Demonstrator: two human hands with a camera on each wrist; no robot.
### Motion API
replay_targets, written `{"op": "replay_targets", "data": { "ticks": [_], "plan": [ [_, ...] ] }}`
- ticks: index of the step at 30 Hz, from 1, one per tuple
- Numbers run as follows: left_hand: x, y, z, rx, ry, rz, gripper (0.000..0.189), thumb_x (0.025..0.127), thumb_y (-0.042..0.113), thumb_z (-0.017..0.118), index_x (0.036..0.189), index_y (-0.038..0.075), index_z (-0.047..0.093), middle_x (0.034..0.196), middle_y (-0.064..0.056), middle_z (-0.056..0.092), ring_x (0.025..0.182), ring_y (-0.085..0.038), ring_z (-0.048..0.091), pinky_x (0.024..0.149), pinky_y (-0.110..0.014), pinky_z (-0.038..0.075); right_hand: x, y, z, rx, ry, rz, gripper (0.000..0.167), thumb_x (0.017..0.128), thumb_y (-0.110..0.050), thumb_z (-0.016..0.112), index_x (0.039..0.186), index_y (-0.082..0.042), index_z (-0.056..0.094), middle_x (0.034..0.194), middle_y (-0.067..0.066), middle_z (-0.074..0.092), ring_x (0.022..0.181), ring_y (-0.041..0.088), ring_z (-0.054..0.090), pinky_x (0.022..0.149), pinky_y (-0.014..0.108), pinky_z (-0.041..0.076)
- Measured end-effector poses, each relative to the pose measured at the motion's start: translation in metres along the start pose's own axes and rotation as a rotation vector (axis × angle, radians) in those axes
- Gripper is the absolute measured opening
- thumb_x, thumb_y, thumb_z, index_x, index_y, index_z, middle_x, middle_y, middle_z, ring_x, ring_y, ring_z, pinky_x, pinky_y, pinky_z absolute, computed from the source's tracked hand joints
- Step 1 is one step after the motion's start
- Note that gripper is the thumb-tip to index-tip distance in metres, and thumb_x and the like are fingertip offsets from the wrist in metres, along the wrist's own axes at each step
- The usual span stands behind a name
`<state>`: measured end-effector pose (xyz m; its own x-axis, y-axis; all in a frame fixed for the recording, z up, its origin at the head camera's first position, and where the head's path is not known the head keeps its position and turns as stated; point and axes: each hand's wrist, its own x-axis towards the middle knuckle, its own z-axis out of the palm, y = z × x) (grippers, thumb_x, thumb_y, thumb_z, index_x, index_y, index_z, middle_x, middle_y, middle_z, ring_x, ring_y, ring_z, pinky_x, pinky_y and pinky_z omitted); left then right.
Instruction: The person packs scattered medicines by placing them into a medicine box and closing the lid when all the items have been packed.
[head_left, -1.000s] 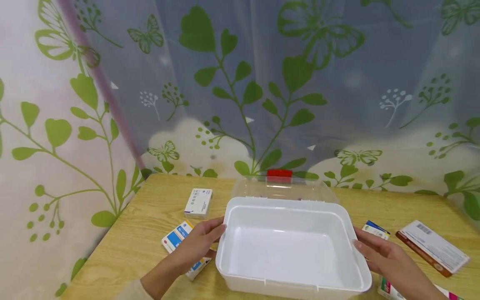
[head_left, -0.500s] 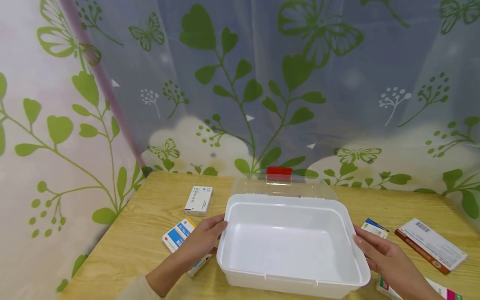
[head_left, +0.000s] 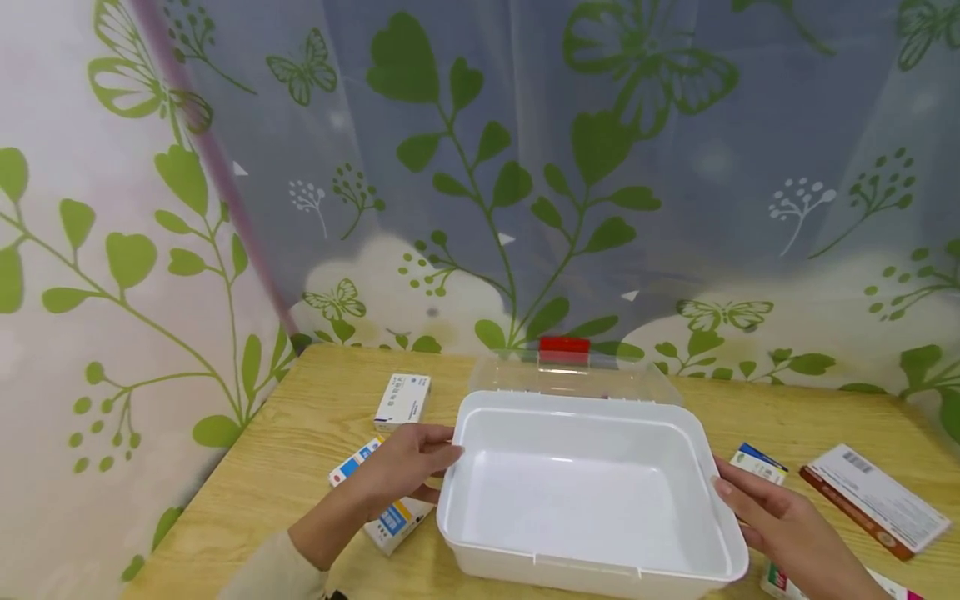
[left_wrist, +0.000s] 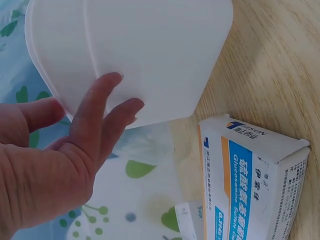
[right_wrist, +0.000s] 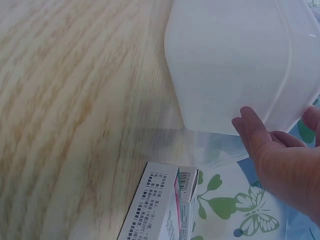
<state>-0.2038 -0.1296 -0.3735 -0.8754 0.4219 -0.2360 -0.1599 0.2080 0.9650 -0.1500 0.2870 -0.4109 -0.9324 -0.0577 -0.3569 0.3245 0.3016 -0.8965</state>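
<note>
A white plastic storage box (head_left: 555,508) stands in front of me, its inside bare. Its clear lid (head_left: 510,375) with a red latch (head_left: 565,348) is folded back behind it. My left hand (head_left: 401,467) grips the left end, thumb at the rim; in the left wrist view two fingertips of the left hand (left_wrist: 75,155) press the outer wall. At the opposite end, my right hand (head_left: 783,517) holds the rim the same way, with fingers of the right hand (right_wrist: 285,160) against the wall. Blue-and-white medicine packaging (head_left: 396,521) lies below my left hand, partly covered by it.
A white medicine box (head_left: 402,402) lies at the back left of the wooden table (head_left: 247,508). To the right are a blue-and-white box (head_left: 759,463), a brown-edged box (head_left: 873,500) and a green-ended box (head_left: 780,581) partly under my right arm. A leaf-patterned curtain (head_left: 450,192) hangs behind.
The head view shifts slightly. My left hand sits a little higher and covers more of the blue-and-white packaging. Both hands keep hold of the storage box, which stays nearly in place.
</note>
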Motion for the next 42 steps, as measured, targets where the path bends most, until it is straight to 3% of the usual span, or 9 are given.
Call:
{"op": "replay_targets", "data": {
  "ticks": [9, 17, 22, 28, 32, 35, 39, 40, 42],
  "plan": [
    [0.0, 0.0, -0.001, -0.004, 0.006, -0.007, 0.048, 0.098, 0.014, 0.056, 0.138, -0.009, 0.042, 0.117, -0.021, 0.062, 0.101, -0.032, 0.064, 0.065, -0.04, 0.058, 0.0, -0.001, -0.001, -0.035, 0.01, 0.006, 0.08, 0.095, -0.052, 0.049, 0.151, -0.002, 0.021, 0.152, 0.021, 0.021, 0.121, 0.03, 0.052, 0.085, 0.04, 0.053],
    [0.001, -0.003, 0.001, -0.007, 0.014, 0.014, 0.05, 0.099, 0.015, 0.055, 0.138, -0.011, 0.039, 0.121, -0.023, 0.059, 0.105, -0.034, 0.062, 0.065, -0.041, 0.058, -0.004, -0.003, -0.005, -0.03, -0.021, -0.059, 0.07, 0.1, -0.042, 0.047, 0.15, -0.001, 0.021, 0.152, 0.021, 0.022, 0.12, 0.029, 0.052, 0.085, 0.04, 0.053],
    [0.001, -0.002, 0.002, 0.008, 0.027, 0.027, 0.051, 0.099, 0.017, 0.055, 0.139, -0.011, 0.039, 0.123, -0.023, 0.058, 0.106, -0.033, 0.062, 0.065, -0.04, 0.058, -0.006, -0.006, -0.014, -0.011, -0.08, -0.126, 0.064, 0.103, -0.039, 0.041, 0.151, -0.002, 0.022, 0.153, 0.019, 0.021, 0.118, 0.013, 0.053, 0.088, 0.037, 0.052],
    [-0.002, -0.003, 0.002, 0.019, 0.033, 0.014, 0.051, 0.099, 0.019, 0.055, 0.139, -0.009, 0.04, 0.123, -0.023, 0.059, 0.107, -0.032, 0.061, 0.066, -0.038, 0.058, -0.014, 0.003, -0.046, 0.016, -0.176, -0.301, 0.047, 0.107, -0.022, 0.032, 0.151, -0.007, 0.025, 0.14, -0.016, 0.043, 0.113, -0.004, 0.052, 0.088, 0.027, 0.05],
    [-0.004, -0.005, 0.0, 0.017, 0.038, 0.022, 0.052, 0.098, 0.02, 0.056, 0.139, -0.009, 0.041, 0.122, -0.023, 0.059, 0.107, -0.033, 0.061, 0.066, -0.037, 0.058, -0.019, 0.007, -0.065, -0.139, -0.097, -0.322, 0.043, 0.106, -0.018, 0.035, 0.148, -0.007, 0.034, 0.129, -0.031, 0.045, 0.109, -0.009, 0.051, 0.081, 0.024, 0.053],
    [-0.004, -0.006, -0.001, 0.016, 0.035, 0.029, 0.053, 0.098, 0.022, 0.056, 0.139, -0.008, 0.041, 0.122, -0.023, 0.059, 0.107, -0.033, 0.061, 0.065, -0.037, 0.058, -0.024, 0.008, -0.075, -0.369, -0.001, -0.261, 0.051, 0.105, -0.025, 0.04, 0.145, 0.005, 0.031, 0.138, -0.006, 0.049, 0.109, 0.002, 0.055, 0.079, 0.034, 0.055],
    [-0.003, -0.006, -0.001, 0.023, 0.029, 0.038, 0.053, 0.098, 0.022, 0.056, 0.139, -0.008, 0.042, 0.122, -0.023, 0.059, 0.107, -0.032, 0.061, 0.064, -0.037, 0.058, -0.025, 0.02, -0.088, -0.657, 0.039, -0.158, 0.065, 0.099, -0.036, 0.052, 0.141, 0.01, 0.034, 0.137, 0.036, 0.039, 0.114, 0.043, 0.053, 0.08, 0.053, 0.052],
    [-0.003, -0.006, -0.001, 0.026, 0.031, 0.041, 0.053, 0.098, 0.022, 0.056, 0.139, -0.008, 0.042, 0.123, -0.023, 0.059, 0.107, -0.032, 0.061, 0.064, -0.037, 0.058, -0.022, 0.029, -0.094, -0.715, 0.025, -0.179, 0.066, 0.097, -0.036, 0.055, 0.14, 0.011, 0.035, 0.135, 0.037, 0.039, 0.113, 0.053, 0.047, 0.078, 0.058, 0.05],
    [-0.003, -0.006, -0.001, 0.031, 0.039, 0.041, 0.052, 0.098, 0.023, 0.057, 0.138, -0.007, 0.043, 0.123, -0.022, 0.059, 0.106, -0.032, 0.062, 0.064, -0.037, 0.058, -0.014, 0.056, -0.105, -0.79, -0.017, -0.312, 0.065, 0.092, -0.03, 0.065, 0.14, 0.005, 0.04, 0.139, 0.023, 0.044, 0.127, 0.035, 0.044, 0.073, 0.063, 0.048]
  ]
}}
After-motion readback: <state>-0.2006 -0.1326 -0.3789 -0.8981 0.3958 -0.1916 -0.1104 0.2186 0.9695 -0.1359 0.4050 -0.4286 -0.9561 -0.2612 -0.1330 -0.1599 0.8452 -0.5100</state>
